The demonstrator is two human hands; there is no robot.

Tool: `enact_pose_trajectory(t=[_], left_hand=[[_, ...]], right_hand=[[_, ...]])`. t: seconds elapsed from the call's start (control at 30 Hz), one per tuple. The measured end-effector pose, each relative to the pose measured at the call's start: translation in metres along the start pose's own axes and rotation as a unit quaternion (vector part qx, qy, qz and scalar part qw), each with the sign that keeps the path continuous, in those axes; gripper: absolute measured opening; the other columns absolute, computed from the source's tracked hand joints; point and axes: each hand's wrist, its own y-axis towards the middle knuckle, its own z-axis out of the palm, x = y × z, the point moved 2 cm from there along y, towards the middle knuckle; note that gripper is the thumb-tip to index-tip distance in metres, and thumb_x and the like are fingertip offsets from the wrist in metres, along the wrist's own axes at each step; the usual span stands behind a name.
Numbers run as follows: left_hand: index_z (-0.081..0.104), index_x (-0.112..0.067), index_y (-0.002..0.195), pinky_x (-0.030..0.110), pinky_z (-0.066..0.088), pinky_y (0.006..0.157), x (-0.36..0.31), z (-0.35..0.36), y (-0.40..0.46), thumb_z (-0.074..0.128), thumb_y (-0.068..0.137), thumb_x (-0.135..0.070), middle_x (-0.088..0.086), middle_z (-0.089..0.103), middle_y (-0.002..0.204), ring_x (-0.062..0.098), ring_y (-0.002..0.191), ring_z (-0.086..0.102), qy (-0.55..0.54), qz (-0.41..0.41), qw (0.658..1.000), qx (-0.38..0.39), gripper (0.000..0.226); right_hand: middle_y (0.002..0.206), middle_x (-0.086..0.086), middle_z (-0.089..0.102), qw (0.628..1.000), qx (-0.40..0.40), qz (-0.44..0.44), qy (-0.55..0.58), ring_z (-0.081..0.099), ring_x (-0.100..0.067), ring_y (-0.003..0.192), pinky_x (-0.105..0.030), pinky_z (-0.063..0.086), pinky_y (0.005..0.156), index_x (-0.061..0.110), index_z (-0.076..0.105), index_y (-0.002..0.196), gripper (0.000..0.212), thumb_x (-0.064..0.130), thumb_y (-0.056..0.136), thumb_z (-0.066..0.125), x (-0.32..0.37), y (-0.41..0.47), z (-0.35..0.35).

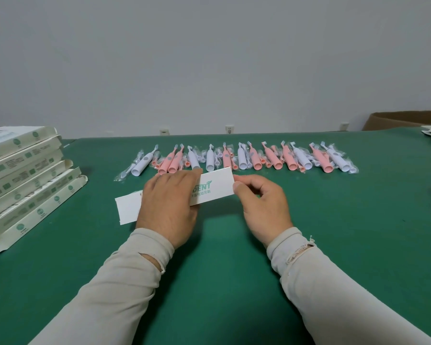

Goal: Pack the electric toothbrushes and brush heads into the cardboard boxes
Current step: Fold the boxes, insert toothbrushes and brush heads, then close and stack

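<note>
Two hands grip one white box (213, 188): left hand (168, 205) covers its middle, right hand (261, 202) pinches its end

The table (334, 220) is covered in deep green. Along it runs a row of toothbrushes (234, 159), some salmon pink, some white, each with a grey oval on the body. The box (217, 186) being held is white with mint-green lettering. The stacked boxes (23, 175) at the left are pale cream with green round marks. The sleeves (125, 282) are beige, the wall (209, 58) grey-white.
</note>
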Motion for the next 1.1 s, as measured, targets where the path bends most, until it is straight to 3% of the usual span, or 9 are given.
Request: enact_pose_trajectory(t=[0.2, 0.37, 0.47, 0.6, 0.7, 0.83, 0.9, 1.03, 1.1], left_hand=[[0.049, -0.016, 0.143, 0.058, 0.020, 0.118, -0.011, -0.010, 0.000, 0.075, 0.082, -0.029, 0.009, 0.050, 0.146, 0.032, 0.135, 0.045, 0.005, 0.043, 0.992, -0.115, 0.068], [0.054, -0.019, 0.103, 0.028, 0.044, 0.086, -0.014, -0.025, -0.006, 0.070, 0.086, -0.029, -0.010, 0.052, 0.101, 0.020, 0.092, 0.053, -0.266, -0.009, 0.888, -0.374, 0.026], [0.048, -0.030, 0.105, 0.036, 0.051, 0.085, -0.015, -0.017, -0.004, 0.075, 0.075, -0.048, -0.011, 0.056, 0.110, 0.012, 0.099, 0.059, -0.466, -0.167, 0.824, -0.275, 0.044], [0.062, -0.039, 0.114, 0.018, 0.050, 0.092, -0.018, 0.003, -0.005, 0.081, 0.066, -0.045, -0.019, 0.069, 0.112, 0.000, 0.111, 0.063, -0.595, -0.101, 0.797, -0.011, 0.052], [0.058, -0.029, 0.110, 0.021, 0.054, 0.087, -0.016, 0.012, -0.008, 0.085, 0.064, -0.044, -0.012, 0.072, 0.101, 0.007, 0.101, 0.068, -0.579, -0.109, 0.808, 0.010, 0.055], [0.042, -0.033, 0.118, 0.001, 0.042, 0.077, -0.008, 0.011, -0.002, 0.083, 0.071, -0.048, -0.036, 0.062, 0.102, -0.016, 0.094, 0.058, -0.453, -0.141, 0.880, -0.021, 0.064], [0.033, -0.033, 0.128, 0.013, 0.043, 0.088, -0.011, 0.017, 0.005, 0.082, 0.076, -0.038, -0.029, 0.056, 0.115, -0.004, 0.100, 0.057, -0.398, -0.141, 0.907, 0.013, 0.071], [0.034, -0.035, 0.116, 0.031, 0.042, 0.086, -0.028, 0.037, 0.020, 0.081, 0.079, -0.033, -0.011, 0.053, 0.118, 0.015, 0.099, 0.053, -0.340, -0.142, 0.928, 0.051, 0.060], [0.038, -0.040, 0.111, 0.032, 0.043, 0.077, -0.030, 0.047, 0.020, 0.078, 0.079, -0.041, -0.011, 0.055, 0.111, 0.016, 0.092, 0.055, -0.314, -0.144, 0.937, 0.042, 0.051]], right_hand=[[0.097, -0.010, 0.073, 0.970, -0.032, 0.149, 0.191, 0.073, -0.014, 0.078, -0.026, 0.058, 0.064, 0.012, 0.059, 0.104, 0.011, 0.010, 0.095, 0.066, 0.001, 0.004, 0.001], [0.088, -0.016, 0.076, 0.898, -0.061, 0.277, 0.337, 0.075, -0.023, 0.068, -0.026, 0.058, 0.054, 0.000, 0.059, 0.111, 0.015, 0.011, 0.101, 0.057, -0.002, 0.006, -0.013], [0.079, -0.017, 0.076, 0.886, -0.025, 0.317, 0.339, 0.074, -0.022, 0.064, -0.025, 0.057, 0.051, -0.005, 0.058, 0.113, 0.021, 0.012, 0.103, 0.053, -0.005, 0.003, -0.006], [0.098, -0.018, 0.075, 0.879, 0.123, 0.336, 0.314, 0.074, -0.024, 0.078, -0.030, 0.060, 0.061, -0.005, 0.057, 0.123, 0.028, 0.013, 0.103, 0.053, -0.003, -0.004, 0.011], [0.093, -0.006, 0.077, 0.910, 0.208, 0.312, 0.178, 0.075, -0.020, 0.079, -0.029, 0.059, 0.062, 0.007, 0.068, 0.110, 0.021, 0.022, 0.098, 0.059, -0.003, -0.012, 0.017], [0.074, 0.001, 0.072, 0.973, 0.054, 0.225, -0.022, 0.065, -0.011, 0.058, -0.025, 0.053, 0.054, 0.016, 0.068, 0.079, 0.016, 0.024, 0.093, 0.065, -0.002, 0.013, -0.010], [0.067, 0.003, 0.069, 0.976, -0.063, 0.204, -0.035, 0.062, -0.015, 0.059, -0.028, 0.051, 0.056, 0.012, 0.063, 0.077, 0.017, 0.020, 0.092, 0.062, -0.002, 0.038, -0.044], [0.082, 0.009, 0.060, 0.933, -0.248, 0.161, -0.206, 0.057, -0.012, 0.068, -0.021, 0.038, 0.057, 0.023, 0.064, 0.102, 0.013, 0.019, 0.091, 0.057, -0.010, 0.090, -0.131], [0.110, -0.001, 0.064, 0.896, -0.280, 0.167, -0.301, 0.062, -0.025, 0.096, -0.027, 0.045, 0.075, 0.023, 0.059, 0.121, 0.029, 0.024, 0.092, 0.057, -0.024, 0.112, -0.169]])
